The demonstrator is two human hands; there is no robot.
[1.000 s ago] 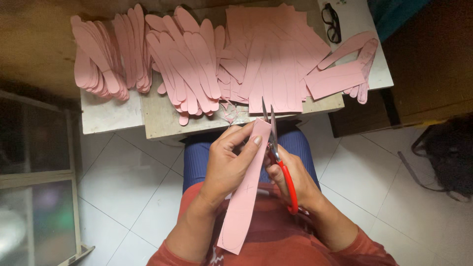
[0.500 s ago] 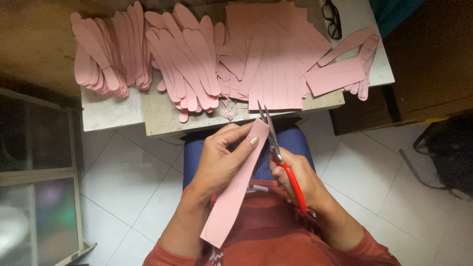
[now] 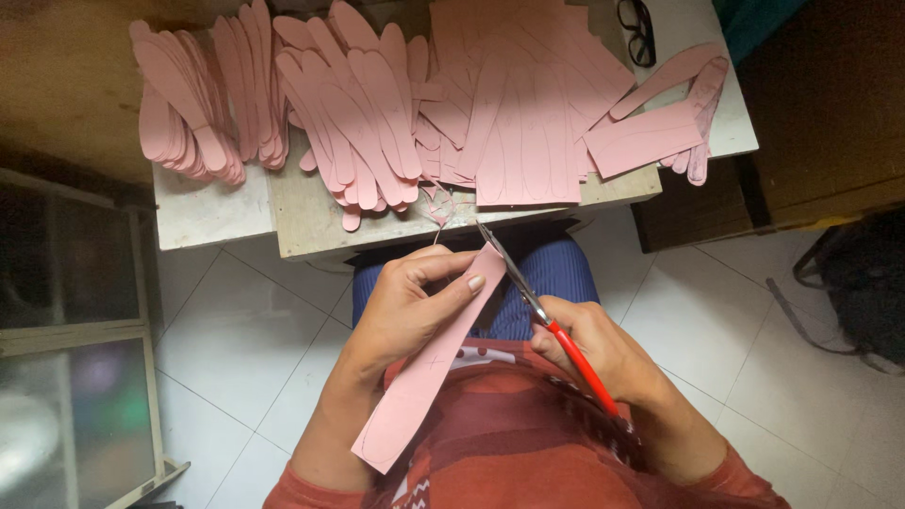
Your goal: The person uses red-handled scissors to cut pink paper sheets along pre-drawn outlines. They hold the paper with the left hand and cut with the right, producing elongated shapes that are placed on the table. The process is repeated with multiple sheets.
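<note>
Your left hand (image 3: 415,306) pinches a long pink foam strip (image 3: 429,363) over your lap, long axis from lower left up toward the worktop (image 3: 311,221) | strip flat, matte, pencil-lined | your right hand (image 3: 603,353) is closed round red-handled scissors (image 3: 542,316), blades at the strip's upper edge | rounded pink cutouts (image 3: 353,104) piled on the worktop.
</note>
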